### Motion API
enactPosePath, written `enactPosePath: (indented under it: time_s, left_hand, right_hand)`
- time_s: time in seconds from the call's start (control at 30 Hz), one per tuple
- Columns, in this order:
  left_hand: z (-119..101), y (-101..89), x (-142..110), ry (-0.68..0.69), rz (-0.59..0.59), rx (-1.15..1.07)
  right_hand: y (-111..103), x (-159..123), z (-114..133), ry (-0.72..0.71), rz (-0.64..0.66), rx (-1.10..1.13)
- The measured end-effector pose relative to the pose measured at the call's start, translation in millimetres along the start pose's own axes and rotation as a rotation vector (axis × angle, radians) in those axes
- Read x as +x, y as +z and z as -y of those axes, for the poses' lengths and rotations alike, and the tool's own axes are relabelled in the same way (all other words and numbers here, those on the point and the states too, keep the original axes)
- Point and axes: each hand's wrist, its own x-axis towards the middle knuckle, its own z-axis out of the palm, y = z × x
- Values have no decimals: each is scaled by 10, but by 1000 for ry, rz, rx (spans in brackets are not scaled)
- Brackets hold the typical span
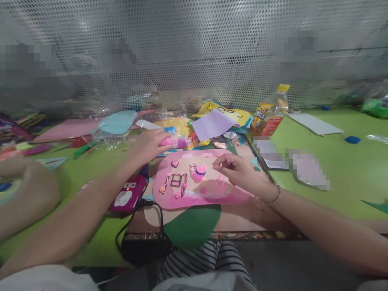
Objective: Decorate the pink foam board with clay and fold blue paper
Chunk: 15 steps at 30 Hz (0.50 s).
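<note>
Two hands (149, 142) (239, 171), green table (348, 173) (cluttered), perforated screen (194, 40)

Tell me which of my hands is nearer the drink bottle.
Your right hand. It is over the pink card, closer to you than the bottle and left of it; your left hand is farther left, at the pink clay.

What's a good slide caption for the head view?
Left hand at a pink lump, right hand over a decorated pink sheet, amid clutter on a green table.
</note>
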Motion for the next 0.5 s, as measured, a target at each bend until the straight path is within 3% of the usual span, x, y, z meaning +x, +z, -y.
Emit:
enactPosePath:
  time_s: [0.1, 0.17, 0.33, 0.5]
  left_hand:
    - [-300, -98, -143, 33, -139, -118]
    - [-480, -108, -237, 43, -171, -213]
    - [-781, -15, -394, 8, -150, -472]
    - [-986, 90, -508, -107, -100, -783]
  right_hand:
    - [-27, 29, 89, -60, 23, -31]
    - [-54, 58, 174, -112, 25, -62]
    - [-31, 156, 337, -258, -40, -125]
    - [156, 205, 318, -370, 21, -110]
